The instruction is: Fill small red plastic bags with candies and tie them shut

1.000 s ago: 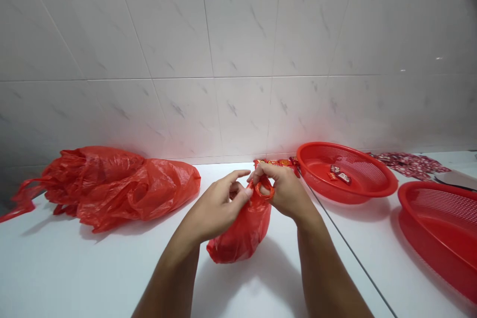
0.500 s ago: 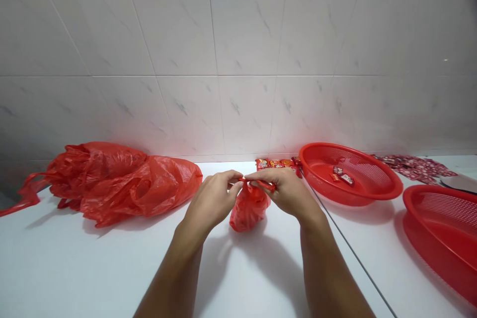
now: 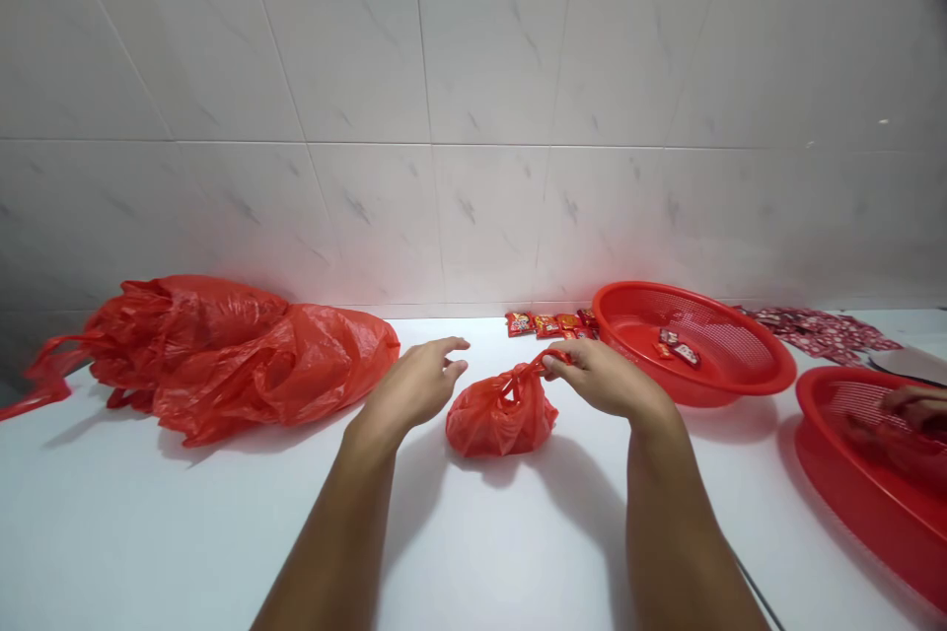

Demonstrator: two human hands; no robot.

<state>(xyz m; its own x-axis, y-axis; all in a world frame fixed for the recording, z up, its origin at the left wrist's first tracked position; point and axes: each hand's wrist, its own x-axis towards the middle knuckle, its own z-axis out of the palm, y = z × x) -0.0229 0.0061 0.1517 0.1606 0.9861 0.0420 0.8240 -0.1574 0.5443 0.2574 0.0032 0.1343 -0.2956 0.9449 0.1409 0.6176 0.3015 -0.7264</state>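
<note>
By its twisted top, the bag (image 3: 497, 429) is pinched in the right hand (image 3: 603, 377), presumably to steady it, on or just above the tabletop (image 3: 510, 562); the left hand (image 3: 418, 383), empty, is held open beside it.

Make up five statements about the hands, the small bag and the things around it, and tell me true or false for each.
1. The right hand holds the small bag by its knotted top. True.
2. The left hand is clenched around the small bag. False: it is open and holds nothing.
3. Another person's hand shows at the near basket. True.
4. The far basket has nothing in it. False: a few packets lie inside.
5. The small bag is blue. False: it is red.
</note>
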